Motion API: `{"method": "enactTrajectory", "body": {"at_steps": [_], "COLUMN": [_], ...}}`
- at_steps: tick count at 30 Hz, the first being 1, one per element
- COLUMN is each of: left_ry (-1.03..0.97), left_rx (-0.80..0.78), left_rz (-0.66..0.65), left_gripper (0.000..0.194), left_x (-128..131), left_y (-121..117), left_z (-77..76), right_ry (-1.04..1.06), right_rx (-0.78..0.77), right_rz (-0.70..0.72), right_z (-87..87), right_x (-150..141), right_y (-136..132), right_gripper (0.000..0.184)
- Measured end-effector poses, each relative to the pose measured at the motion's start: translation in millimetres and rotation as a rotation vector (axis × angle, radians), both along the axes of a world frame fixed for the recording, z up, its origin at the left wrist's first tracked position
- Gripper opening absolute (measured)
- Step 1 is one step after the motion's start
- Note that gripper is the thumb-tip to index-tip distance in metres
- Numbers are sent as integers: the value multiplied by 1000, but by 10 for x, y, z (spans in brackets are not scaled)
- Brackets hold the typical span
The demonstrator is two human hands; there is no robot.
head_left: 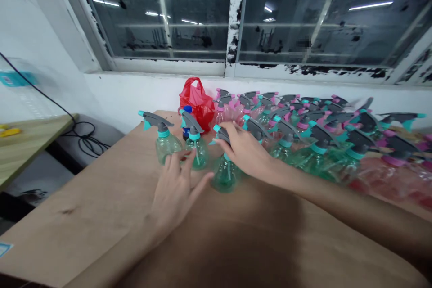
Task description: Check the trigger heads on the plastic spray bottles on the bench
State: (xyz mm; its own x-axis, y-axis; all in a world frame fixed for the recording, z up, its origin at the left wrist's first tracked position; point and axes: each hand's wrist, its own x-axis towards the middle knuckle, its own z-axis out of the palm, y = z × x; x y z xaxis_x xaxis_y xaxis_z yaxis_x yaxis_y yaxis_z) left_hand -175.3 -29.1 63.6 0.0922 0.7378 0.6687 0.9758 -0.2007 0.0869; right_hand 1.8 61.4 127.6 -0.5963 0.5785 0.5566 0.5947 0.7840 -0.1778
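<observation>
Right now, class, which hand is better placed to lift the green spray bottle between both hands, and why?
The right hand, probably: it appears to grip that green spray bottle by its grey spray head. The left hand is open, before two other bottles farther left.

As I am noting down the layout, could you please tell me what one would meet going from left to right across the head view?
Yellow object, black cable coil, leftmost green spray bottle, second green spray bottle, third green spray bottle under the right hand, front pink-collared spray bottle.
</observation>
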Motion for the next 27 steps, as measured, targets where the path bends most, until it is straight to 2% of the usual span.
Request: {"method": "enactTrajectory", "body": {"at_steps": [2,6,8,12,17,20,23,27], "left_ry": [-97,-255,-320,-379,-418,-438,-441,-425], "left_rx": [-77,-275,-348,-434,-478,-496,-525,-571], "left_rz": [-111,-257,-280,-275,-399,-472,-531,-600], "left_gripper": [60,81,87,77,68,73,74,72], "left_x": [147,490,661,949,1239,1451,1699,2021], "left_y": [-135,-278,-308,-325,-249,-178,-115,-42], "left_z": [-85,-238,-275,-310,-353,-372,-390,-415], "right_ry": [2,11,17,62,139,184,245,408], "right_rx": [-22,-68,-111,-288,-425,-462,-455,-470], "right_rz": [12,44,48,80,226,229,227,246], "right_z": [3,-1,-5,-23,-117,-241,-370,-450], "right_x": [81,274,399,749,1360,1688,1895,2026], "right_y": [-129,-390,-500,-620,-577,-522,-493,-498], "right_gripper": [35,34,36,49,76,83,77,56]}}
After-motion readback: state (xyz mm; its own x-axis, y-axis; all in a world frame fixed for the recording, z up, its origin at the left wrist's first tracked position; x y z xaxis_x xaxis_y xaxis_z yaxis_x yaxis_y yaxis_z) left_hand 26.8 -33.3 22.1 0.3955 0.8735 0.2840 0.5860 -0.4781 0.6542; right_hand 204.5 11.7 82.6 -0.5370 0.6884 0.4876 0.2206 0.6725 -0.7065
